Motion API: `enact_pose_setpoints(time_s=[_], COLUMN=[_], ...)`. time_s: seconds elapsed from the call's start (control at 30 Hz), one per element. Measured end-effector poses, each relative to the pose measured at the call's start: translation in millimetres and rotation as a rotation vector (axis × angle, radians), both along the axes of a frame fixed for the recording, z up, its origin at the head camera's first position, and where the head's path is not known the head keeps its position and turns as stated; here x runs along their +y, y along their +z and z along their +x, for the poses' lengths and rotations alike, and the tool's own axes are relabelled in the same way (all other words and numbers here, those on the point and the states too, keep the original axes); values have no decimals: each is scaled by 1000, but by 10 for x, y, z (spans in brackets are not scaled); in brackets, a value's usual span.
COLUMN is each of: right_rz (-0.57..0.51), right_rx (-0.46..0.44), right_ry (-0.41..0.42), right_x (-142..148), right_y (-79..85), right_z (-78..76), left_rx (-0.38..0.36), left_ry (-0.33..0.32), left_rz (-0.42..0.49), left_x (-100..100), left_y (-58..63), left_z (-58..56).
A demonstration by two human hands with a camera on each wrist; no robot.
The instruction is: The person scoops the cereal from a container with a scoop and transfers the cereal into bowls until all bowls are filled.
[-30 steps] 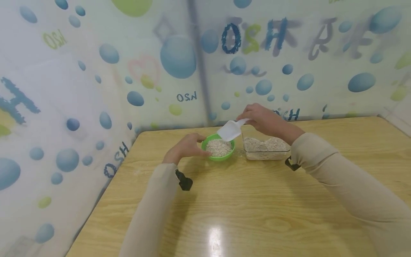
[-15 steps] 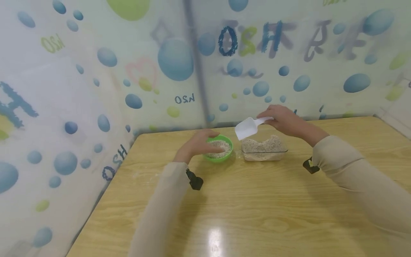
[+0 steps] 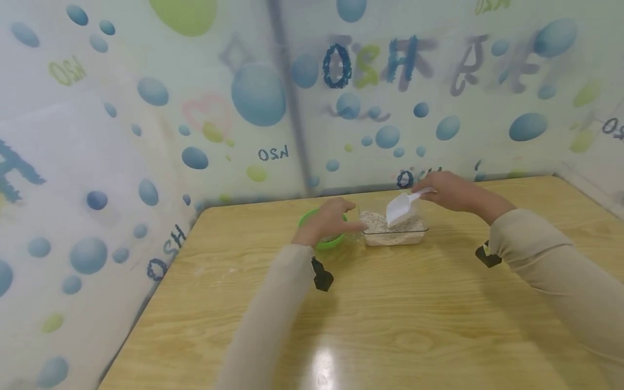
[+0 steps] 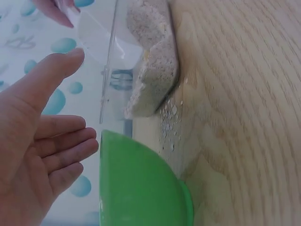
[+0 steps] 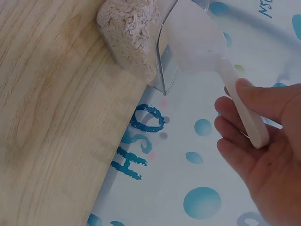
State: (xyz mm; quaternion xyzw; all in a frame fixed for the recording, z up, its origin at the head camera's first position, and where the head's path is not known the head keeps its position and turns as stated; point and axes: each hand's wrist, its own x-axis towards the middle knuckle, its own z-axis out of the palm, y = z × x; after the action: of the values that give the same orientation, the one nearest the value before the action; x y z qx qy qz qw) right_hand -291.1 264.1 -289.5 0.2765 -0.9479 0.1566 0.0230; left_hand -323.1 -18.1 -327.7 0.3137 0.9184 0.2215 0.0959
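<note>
My right hand (image 3: pixel 450 190) grips the handle of a white plastic scoop (image 3: pixel 399 208), thumb on top and fingers beneath it in the right wrist view. The blade dips over a clear rectangular container (image 3: pixel 396 239) heaped with oat flakes (image 5: pixel 130 28). My left hand (image 3: pixel 327 221) hovers above a green bowl (image 4: pixel 141 183), thumb and fingers spread apart, with fingertips by the container's left end. Nothing lies in its palm in the left wrist view. In the head view this hand hides most of the bowl and its contents.
Spilled flakes (image 4: pixel 170 117) lie on the wooden table (image 3: pixel 370 314) between bowl and container. A wall (image 3: pixel 336 135) printed with blue and green bubbles rises just behind the table's far edge, with another at the left.
My right hand has carried the scoop from over the bowl rightward and down to the container. My left hand has left the bowl's rim and moved right, across the bowl.
</note>
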Motion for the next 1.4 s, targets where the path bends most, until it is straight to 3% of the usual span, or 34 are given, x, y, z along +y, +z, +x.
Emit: enact_pose_setpoints(time_s=[0.33,0.67,0.97,1.4], right_rz=[96,153,188,123], right_rx=[-42,-119,-94,-41], right_ry=[49,11,74,93], right_x=[-24,-146,-209,-302], right_y=[-5,47,17,-71], right_z=[-121,-237,-391,-422], left_rx=[-55,-61,-52,-40], left_ry=[-16,16,13,12], left_rz=[-33,-47,-24,-30], left_x=[132,160,185,192], left_y=[-41,-35,3,-12], left_z=[-24,-66,-53,-65])
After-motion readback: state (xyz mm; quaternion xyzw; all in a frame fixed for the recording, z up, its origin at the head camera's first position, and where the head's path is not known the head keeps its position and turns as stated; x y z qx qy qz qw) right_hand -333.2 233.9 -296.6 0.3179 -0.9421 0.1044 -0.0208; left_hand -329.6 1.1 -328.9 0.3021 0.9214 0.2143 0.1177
